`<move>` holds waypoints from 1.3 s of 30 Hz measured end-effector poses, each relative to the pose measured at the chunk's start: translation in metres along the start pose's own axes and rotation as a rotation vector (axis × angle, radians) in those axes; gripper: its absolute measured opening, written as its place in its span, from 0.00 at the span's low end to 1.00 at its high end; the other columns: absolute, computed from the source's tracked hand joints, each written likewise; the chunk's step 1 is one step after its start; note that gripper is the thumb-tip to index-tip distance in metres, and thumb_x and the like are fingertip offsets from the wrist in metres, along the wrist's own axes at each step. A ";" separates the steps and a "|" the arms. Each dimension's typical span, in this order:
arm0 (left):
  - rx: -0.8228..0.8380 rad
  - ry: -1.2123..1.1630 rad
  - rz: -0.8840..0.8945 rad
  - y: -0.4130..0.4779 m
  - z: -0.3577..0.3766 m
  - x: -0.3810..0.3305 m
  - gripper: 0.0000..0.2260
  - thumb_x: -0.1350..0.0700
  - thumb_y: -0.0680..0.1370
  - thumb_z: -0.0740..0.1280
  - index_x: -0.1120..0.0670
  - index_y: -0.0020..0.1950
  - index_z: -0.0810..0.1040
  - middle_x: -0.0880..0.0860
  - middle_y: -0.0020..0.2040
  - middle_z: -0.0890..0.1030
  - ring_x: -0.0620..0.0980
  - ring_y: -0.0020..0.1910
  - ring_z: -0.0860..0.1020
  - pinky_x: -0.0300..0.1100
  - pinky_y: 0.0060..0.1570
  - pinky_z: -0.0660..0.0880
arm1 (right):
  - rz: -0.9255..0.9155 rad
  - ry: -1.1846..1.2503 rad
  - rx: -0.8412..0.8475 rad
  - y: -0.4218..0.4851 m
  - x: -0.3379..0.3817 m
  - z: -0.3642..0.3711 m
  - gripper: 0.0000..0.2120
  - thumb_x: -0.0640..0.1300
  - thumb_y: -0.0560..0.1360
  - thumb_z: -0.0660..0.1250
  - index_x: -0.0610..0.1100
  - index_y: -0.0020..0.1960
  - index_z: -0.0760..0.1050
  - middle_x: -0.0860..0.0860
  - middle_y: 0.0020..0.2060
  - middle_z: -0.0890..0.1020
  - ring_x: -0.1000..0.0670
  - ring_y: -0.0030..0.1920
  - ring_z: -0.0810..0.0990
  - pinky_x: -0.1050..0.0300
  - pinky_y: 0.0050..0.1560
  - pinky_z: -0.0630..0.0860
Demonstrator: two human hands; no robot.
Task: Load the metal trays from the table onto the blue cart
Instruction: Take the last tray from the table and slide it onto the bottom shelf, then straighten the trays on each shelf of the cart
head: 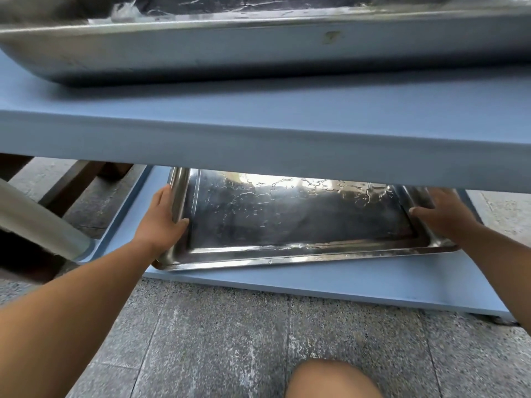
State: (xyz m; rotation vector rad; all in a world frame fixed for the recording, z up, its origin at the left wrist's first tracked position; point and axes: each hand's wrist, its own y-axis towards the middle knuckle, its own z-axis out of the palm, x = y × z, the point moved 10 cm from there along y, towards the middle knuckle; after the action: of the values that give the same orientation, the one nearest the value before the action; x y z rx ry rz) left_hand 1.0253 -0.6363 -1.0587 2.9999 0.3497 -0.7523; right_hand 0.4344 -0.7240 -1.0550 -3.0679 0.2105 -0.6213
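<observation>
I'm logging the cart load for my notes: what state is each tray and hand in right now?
Lower tray, wet, empty, askew on the lower shelf.
Upper tray, resting on the top shelf.
Left hand, grips the lower tray's left rim.
Right hand, holds its right rim.

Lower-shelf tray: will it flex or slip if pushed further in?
Probably stiff: the metal tray has raised rims and looks flat between the left hand and right hand. Likely slippery: water streaks cover it. It should slide readily on the smooth blue shelf.
</observation>
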 end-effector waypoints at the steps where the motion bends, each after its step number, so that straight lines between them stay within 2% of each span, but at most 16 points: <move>1: 0.002 -0.004 0.003 0.000 0.000 0.000 0.38 0.55 0.75 0.70 0.53 0.78 0.52 0.51 0.78 0.57 0.58 0.73 0.65 0.53 0.68 0.66 | -0.005 -0.003 0.002 -0.001 -0.001 0.001 0.27 0.40 0.69 0.73 0.37 0.66 0.72 0.35 0.64 0.74 0.36 0.64 0.71 0.43 0.62 0.69; 5: 0.022 0.008 -0.010 -0.001 0.002 0.006 0.40 0.55 0.76 0.70 0.53 0.80 0.48 0.50 0.80 0.53 0.56 0.76 0.61 0.53 0.72 0.62 | -0.003 0.010 0.007 -0.006 -0.005 0.005 0.33 0.42 0.69 0.73 0.43 0.72 0.66 0.40 0.70 0.69 0.38 0.68 0.68 0.43 0.65 0.67; 10: 0.109 -0.006 -0.032 -0.001 0.008 0.011 0.43 0.53 0.76 0.70 0.52 0.80 0.43 0.49 0.81 0.47 0.55 0.78 0.55 0.52 0.75 0.56 | -0.010 -0.002 0.018 -0.007 -0.002 0.004 0.33 0.42 0.69 0.72 0.40 0.72 0.65 0.38 0.69 0.69 0.36 0.68 0.69 0.42 0.65 0.67; 14: 0.150 0.004 -0.056 0.001 0.008 0.011 0.44 0.52 0.75 0.71 0.53 0.80 0.43 0.50 0.81 0.46 0.54 0.79 0.53 0.51 0.75 0.55 | 0.011 -0.025 0.066 -0.007 0.003 0.005 0.35 0.43 0.70 0.72 0.41 0.74 0.62 0.38 0.70 0.69 0.35 0.68 0.69 0.40 0.66 0.68; 19: 0.097 0.088 -0.036 -0.005 -0.007 -0.004 0.35 0.51 0.74 0.73 0.59 0.74 0.59 0.56 0.76 0.62 0.61 0.72 0.66 0.52 0.69 0.64 | 0.005 -0.046 0.089 -0.028 0.011 -0.003 0.28 0.42 0.69 0.70 0.39 0.67 0.69 0.37 0.63 0.75 0.35 0.60 0.75 0.41 0.59 0.73; 23: 0.120 0.189 -0.043 -0.013 -0.019 -0.016 0.31 0.47 0.73 0.71 0.60 0.70 0.66 0.59 0.70 0.70 0.60 0.68 0.70 0.51 0.66 0.68 | 0.048 -0.112 0.100 -0.051 0.012 -0.010 0.27 0.45 0.69 0.72 0.39 0.66 0.70 0.38 0.61 0.77 0.35 0.57 0.77 0.42 0.58 0.76; 25: 0.155 0.188 -0.048 -0.025 -0.025 -0.026 0.26 0.46 0.74 0.70 0.59 0.65 0.69 0.59 0.62 0.75 0.60 0.61 0.75 0.51 0.59 0.72 | 0.090 -0.128 0.116 -0.069 0.019 -0.015 0.29 0.48 0.69 0.72 0.39 0.66 0.69 0.39 0.61 0.77 0.36 0.56 0.78 0.44 0.54 0.77; 26: 0.175 0.169 -0.055 -0.034 -0.029 -0.032 0.24 0.46 0.75 0.70 0.59 0.64 0.70 0.59 0.60 0.76 0.60 0.58 0.76 0.51 0.56 0.74 | 0.098 -0.128 0.133 -0.079 0.026 -0.017 0.30 0.49 0.70 0.72 0.40 0.67 0.68 0.40 0.61 0.76 0.37 0.56 0.78 0.46 0.53 0.77; 28: 0.230 0.121 -0.071 -0.058 -0.037 -0.048 0.25 0.48 0.75 0.69 0.59 0.67 0.69 0.60 0.61 0.76 0.61 0.57 0.77 0.51 0.57 0.76 | 0.098 -0.114 0.199 -0.105 0.050 -0.023 0.31 0.52 0.71 0.70 0.42 0.70 0.66 0.41 0.64 0.75 0.39 0.58 0.77 0.47 0.53 0.77; 31: 0.312 0.146 0.000 -0.100 -0.054 -0.081 0.26 0.48 0.76 0.68 0.59 0.69 0.70 0.61 0.65 0.76 0.60 0.62 0.75 0.51 0.62 0.73 | 0.078 0.000 0.309 -0.154 0.098 -0.030 0.29 0.51 0.74 0.68 0.45 0.73 0.65 0.43 0.65 0.76 0.41 0.55 0.80 0.47 0.53 0.78; 33: 0.357 0.133 0.026 -0.128 -0.069 -0.101 0.26 0.48 0.77 0.67 0.58 0.71 0.69 0.60 0.67 0.75 0.59 0.65 0.74 0.51 0.65 0.71 | 0.073 0.064 0.374 -0.188 0.129 -0.041 0.28 0.49 0.75 0.68 0.44 0.72 0.67 0.43 0.61 0.80 0.42 0.52 0.81 0.48 0.54 0.78; 35: 0.380 0.136 0.031 -0.154 -0.091 -0.120 0.24 0.48 0.77 0.67 0.57 0.70 0.70 0.58 0.66 0.75 0.58 0.64 0.74 0.52 0.65 0.72 | 0.080 0.101 0.449 -0.221 0.151 -0.057 0.23 0.48 0.75 0.67 0.42 0.68 0.70 0.44 0.53 0.83 0.44 0.47 0.81 0.49 0.52 0.78; 39: 0.435 0.145 0.020 -0.198 -0.155 -0.157 0.19 0.48 0.77 0.65 0.57 0.63 0.74 0.58 0.59 0.80 0.58 0.57 0.78 0.51 0.56 0.76 | 0.093 0.051 0.542 -0.277 0.184 -0.118 0.22 0.49 0.75 0.64 0.46 0.68 0.71 0.47 0.53 0.82 0.44 0.56 0.79 0.54 0.57 0.74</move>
State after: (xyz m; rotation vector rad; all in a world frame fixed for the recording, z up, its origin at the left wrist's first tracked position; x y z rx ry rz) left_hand 0.9184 -0.4639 -0.8430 3.4706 0.1772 -0.6875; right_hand 0.5932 -0.4711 -0.8665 -2.5101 0.1526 -0.6280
